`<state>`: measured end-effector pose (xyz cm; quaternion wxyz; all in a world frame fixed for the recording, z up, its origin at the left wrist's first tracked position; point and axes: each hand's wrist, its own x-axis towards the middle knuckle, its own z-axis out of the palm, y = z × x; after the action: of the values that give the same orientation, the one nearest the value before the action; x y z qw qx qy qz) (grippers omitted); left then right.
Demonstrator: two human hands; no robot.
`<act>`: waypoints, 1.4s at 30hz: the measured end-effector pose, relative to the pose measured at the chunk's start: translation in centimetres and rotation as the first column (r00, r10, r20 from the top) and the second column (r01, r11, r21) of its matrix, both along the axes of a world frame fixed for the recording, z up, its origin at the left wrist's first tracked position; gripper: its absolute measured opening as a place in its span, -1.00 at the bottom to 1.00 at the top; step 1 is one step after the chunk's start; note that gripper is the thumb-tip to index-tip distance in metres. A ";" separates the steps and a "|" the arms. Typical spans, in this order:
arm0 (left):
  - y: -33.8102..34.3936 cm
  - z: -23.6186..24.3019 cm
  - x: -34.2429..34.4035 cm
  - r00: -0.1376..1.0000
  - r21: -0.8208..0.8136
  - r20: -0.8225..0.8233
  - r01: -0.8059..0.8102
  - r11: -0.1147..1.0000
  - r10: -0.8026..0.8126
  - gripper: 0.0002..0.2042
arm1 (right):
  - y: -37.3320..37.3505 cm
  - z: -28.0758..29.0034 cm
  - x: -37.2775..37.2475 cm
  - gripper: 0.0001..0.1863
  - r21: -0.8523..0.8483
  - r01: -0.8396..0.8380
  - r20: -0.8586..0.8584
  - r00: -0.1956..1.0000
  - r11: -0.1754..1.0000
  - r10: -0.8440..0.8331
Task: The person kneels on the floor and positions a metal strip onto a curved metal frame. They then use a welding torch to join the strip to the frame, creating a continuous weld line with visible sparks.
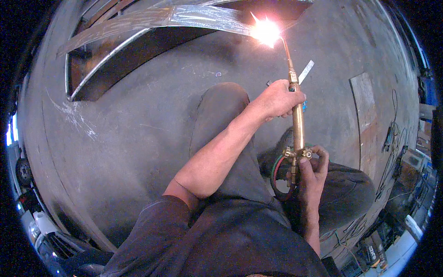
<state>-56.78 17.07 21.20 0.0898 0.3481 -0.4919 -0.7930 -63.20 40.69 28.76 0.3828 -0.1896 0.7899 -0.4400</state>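
A brass gas torch (299, 130) stands roughly upright in the picture, its thin copper-coloured tip pointing up and away from me. At the tip a white-hot glare (266, 32) hides the end of a curved steel strip (203, 16). My left hand (280, 98) is closed round the torch's upper handle, just below the neck. A bit of blue shows beside that hand; I cannot tell what it is. Lower down, my right hand (315, 168) grips the torch's base by the valve knobs (307, 153). Red and green hoses (278, 171) curve from the base over my leg.
A curved steel frame (99, 64) rests on the concrete floor (152, 111) at the far left. Beyond my left hand lies a short pale metal strip (306, 72). To the right are a long flat plate (367, 111) and dark cables (391, 134).
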 end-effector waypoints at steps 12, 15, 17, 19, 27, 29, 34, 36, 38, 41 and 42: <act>0.1 -0.3 -0.1 1.000 -0.024 0.011 0.000 1.000 0.000 -0.67 | -0.5 0.5 0.5 -0.64 0.008 0.034 0.041 0.999 0.999 -0.034; 0.2 0.1 0.0 0.999 -0.023 0.026 -0.021 1.000 0.021 -0.66 | -0.5 0.4 0.5 -0.64 0.004 0.034 0.032 0.999 0.999 -0.034; 0.2 0.0 0.0 1.000 -0.017 0.011 -0.018 1.000 0.019 -0.67 | -0.7 0.5 0.6 -0.65 0.004 0.040 0.037 0.998 0.999 -0.041; 0.2 -0.3 0.0 1.000 -0.015 0.004 -0.013 1.000 0.014 -0.67 | -1.0 0.9 0.8 -0.65 0.018 0.052 0.044 0.998 0.998 -0.053; 0.2 0.5 0.1 0.999 -0.015 0.032 -0.022 1.000 0.023 -0.68 | -1.3 1.4 1.1 -0.65 0.027 0.068 0.040 0.997 0.997 -0.069; 0.2 0.2 0.1 1.000 -0.011 0.016 -0.016 1.000 0.016 -0.69 | -1.5 1.9 1.2 -0.65 0.055 0.066 0.052 0.996 0.996 -0.069; 0.2 -0.1 0.0 1.000 0.000 0.006 -0.016 1.000 0.016 -0.69 | -1.0 1.2 0.9 -0.65 0.040 0.054 0.022 0.998 0.998 -0.055; 0.3 -0.1 0.0 1.000 -0.002 -0.001 -0.023 1.000 0.023 -0.69 | -1.4 1.6 1.2 -0.65 0.054 0.072 0.035 0.997 0.996 -0.073; 0.3 0.1 0.0 1.000 -0.016 0.008 -0.016 1.000 0.016 -0.69 | -1.1 1.3 1.0 -0.65 0.042 0.053 0.014 0.998 0.998 -0.054; 0.3 0.0 0.0 0.999 -0.023 0.025 -0.022 0.999 0.022 -0.69 | -0.9 1.1 0.9 -0.65 0.032 0.041 0.004 0.999 0.999 -0.041; 0.3 0.0 0.0 0.999 -0.023 0.032 -0.026 0.999 0.027 -0.69 | -0.9 1.1 0.9 -0.65 0.031 0.039 0.004 0.999 0.999 -0.039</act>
<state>-56.82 17.40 21.18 0.0962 0.3662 -0.4978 -0.7803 -62.34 39.80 29.90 0.3789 -0.1671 0.7991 -0.4357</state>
